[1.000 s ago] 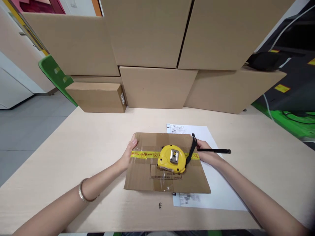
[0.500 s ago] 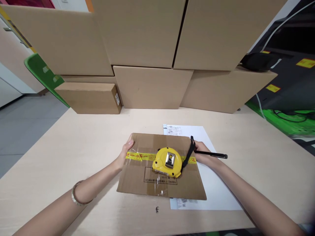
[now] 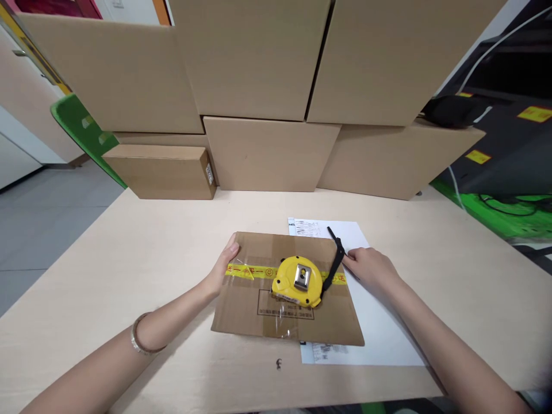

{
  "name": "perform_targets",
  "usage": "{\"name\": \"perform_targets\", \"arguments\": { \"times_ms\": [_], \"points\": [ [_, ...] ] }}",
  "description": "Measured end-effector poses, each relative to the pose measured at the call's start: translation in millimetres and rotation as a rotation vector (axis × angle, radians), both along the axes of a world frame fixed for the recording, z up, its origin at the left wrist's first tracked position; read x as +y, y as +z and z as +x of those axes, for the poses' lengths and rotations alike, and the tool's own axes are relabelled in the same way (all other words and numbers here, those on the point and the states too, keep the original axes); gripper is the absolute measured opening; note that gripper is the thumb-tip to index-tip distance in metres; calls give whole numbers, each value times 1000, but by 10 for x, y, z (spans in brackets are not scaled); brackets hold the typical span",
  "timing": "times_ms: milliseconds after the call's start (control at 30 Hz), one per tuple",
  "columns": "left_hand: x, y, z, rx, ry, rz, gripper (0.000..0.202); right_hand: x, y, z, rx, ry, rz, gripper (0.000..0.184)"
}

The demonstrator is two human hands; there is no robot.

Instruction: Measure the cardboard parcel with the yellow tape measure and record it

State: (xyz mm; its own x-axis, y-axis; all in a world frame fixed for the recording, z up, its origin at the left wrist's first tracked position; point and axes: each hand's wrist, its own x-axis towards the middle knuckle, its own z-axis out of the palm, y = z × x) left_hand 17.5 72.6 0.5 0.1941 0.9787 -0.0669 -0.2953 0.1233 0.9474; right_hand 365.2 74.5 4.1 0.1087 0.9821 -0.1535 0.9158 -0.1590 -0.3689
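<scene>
My left hand (image 3: 225,264) is closed on the left edge of a small brown cardboard box (image 3: 254,244), its thumb on the top face. Yellow printed tape runs across the box. Lying on top is a yellow tape measure (image 3: 290,283) with a metal clip and a black wrist strap (image 3: 334,267) trailing over the right edge. My right hand (image 3: 371,269) is beside the box's right edge, over a white paper sheet (image 3: 379,328), with its fingers closed on a slim black pen (image 3: 331,233). Part of the pen is hidden behind the strap and fingers.
Large cardboard boxes (image 3: 271,155) stand stacked along the table's back edge. A smaller closed box (image 3: 159,175) sits at the back left. Dark equipment (image 3: 509,155) is to the right, and a green chair back (image 3: 86,132) is beyond the left edge of the pale table (image 3: 107,253).
My right hand has turned and drawn slightly right of the box. The pen, which pointed right, now slants up and left behind the strap. The box stays in my left hand.
</scene>
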Motion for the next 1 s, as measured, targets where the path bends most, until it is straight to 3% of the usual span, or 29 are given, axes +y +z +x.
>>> {"name": "perform_targets", "arguments": {
  "times_ms": [167,267,367,433,533,767,900,1000],
  "points": [
    [10,-11,-96,124,46,120,52,-57,251,22,-100,-39,34,51],
    [-8,67,-171,240,21,164,59,-178,545,-56,-23,-11,250,53],
    [-37,146,-215,336,-11,211,45,-345,804,-355,163,291,466,60],
    [-49,169,-223,384,-21,249,42,-433,893,-628,169,517,458,73],
    [-51,158,-221,423,-36,282,42,-492,918,-965,104,669,352,80],
    [-55,116,-225,441,-20,314,43,-568,906,-1082,247,578,195,69],
    [-63,95,-201,308,-32,285,50,-498,911,-1135,245,746,395,42],
    [-55,61,-176,115,-45,195,57,-338,1010,-1304,229,831,499,40]
  ]
}}
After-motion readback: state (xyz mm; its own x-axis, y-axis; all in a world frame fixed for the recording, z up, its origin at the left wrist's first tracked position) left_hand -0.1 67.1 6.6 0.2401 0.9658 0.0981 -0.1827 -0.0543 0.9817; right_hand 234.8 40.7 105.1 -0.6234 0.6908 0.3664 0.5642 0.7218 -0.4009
